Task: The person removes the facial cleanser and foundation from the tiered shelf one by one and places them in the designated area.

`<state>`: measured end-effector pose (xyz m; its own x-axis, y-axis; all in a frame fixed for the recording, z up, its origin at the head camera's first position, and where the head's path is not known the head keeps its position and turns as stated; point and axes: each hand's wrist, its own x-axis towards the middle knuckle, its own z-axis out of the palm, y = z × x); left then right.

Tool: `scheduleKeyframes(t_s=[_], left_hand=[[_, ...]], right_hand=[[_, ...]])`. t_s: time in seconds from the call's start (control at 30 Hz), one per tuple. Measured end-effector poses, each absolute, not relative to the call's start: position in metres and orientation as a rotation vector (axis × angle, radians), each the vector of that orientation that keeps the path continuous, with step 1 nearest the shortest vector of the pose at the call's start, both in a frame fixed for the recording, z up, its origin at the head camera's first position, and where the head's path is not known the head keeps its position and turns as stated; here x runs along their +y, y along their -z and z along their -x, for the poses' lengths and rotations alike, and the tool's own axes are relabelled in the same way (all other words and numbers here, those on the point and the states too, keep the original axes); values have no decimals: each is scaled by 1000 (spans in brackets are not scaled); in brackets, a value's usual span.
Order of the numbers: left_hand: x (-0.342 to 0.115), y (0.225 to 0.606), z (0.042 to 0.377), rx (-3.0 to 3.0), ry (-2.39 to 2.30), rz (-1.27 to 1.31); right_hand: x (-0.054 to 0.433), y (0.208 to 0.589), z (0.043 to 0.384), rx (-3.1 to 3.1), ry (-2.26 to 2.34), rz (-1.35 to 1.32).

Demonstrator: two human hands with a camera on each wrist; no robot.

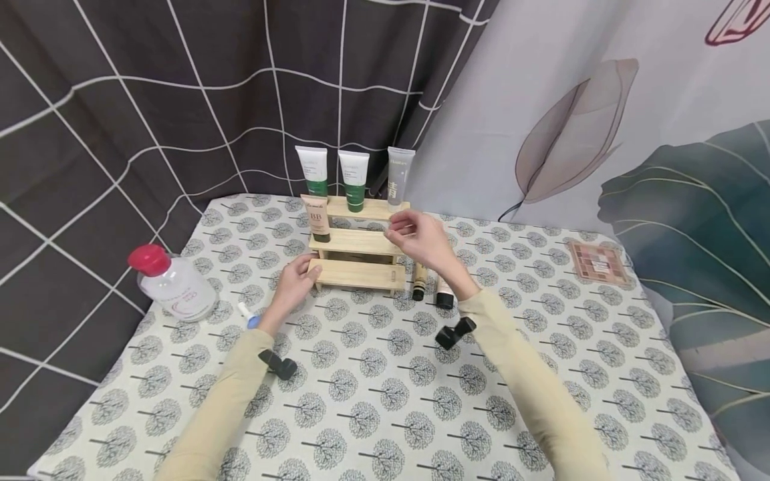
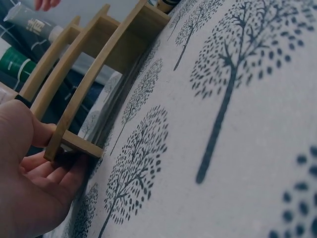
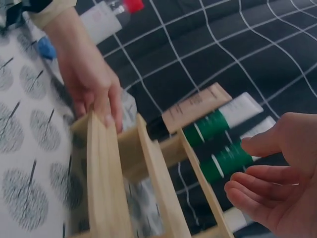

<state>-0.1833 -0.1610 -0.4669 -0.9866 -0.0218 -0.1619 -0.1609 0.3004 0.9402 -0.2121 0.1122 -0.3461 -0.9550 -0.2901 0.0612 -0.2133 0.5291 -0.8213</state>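
Three-tier wooden shelf (image 1: 356, 274), centre frame: we are pinching its bottom-left end with our left hand (image 1: 295, 280), holding our empty right hand (image 1: 422, 242) loosely spread; we are risking a brush toppling the translucent tube (image 1: 399, 175).

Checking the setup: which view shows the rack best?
Head: the rack shows from the front, all three shelves visible. The left wrist view shows it nearly edge-on; the right wrist view crops it at the bottom.
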Motion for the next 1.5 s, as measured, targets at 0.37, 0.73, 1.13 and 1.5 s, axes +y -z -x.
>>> scheduleKeyframes(t_s=[0.37, 0.73, 1.13, 1.5], left_hand=[[-158, 466, 183, 2440, -1784, 163], [-162, 473, 181, 2466, -1777, 135], [-161, 469, 184, 2471, -1768, 134], [-161, 470, 186, 2451, -1769, 178]], right_hand=[[39, 352, 239, 2570, 1562, 656], [3, 380, 243, 2517, 1701, 616], [-6, 392, 242, 2627, 1800, 654], [32, 383, 234, 2570, 1889, 552]])
